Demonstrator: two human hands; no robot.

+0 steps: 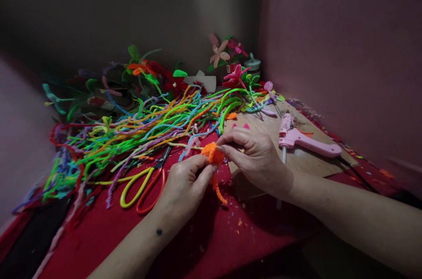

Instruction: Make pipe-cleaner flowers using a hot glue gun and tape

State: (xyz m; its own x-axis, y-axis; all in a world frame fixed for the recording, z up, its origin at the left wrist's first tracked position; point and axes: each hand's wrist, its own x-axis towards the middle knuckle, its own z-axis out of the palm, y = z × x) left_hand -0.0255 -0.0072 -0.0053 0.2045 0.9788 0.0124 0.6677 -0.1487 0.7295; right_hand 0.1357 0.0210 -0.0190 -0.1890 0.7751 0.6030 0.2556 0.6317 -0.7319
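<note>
Between my two hands is an orange pipe cleaner [212,153], curled into a small rounded shape with a loose tail hanging down toward the red cloth. My left hand [187,180] pinches it from the left and below, thumb and forefinger closed. From the right and above, my right hand [255,156] grips its upper edge between thumb and fingertips. The fingers hide part of the curl. Just left of my left hand lie scissors [160,167] with one yellow and one red handle loop.
A big heap of coloured pipe cleaners [158,123] spreads across the left and back. A pink glue gun [310,143] rests on a brown board [303,165] at right, its cord trailing rightward. Pipe-cleaner flowers [219,53] stand behind, near a lidded jar [252,64]. Walls close the corner.
</note>
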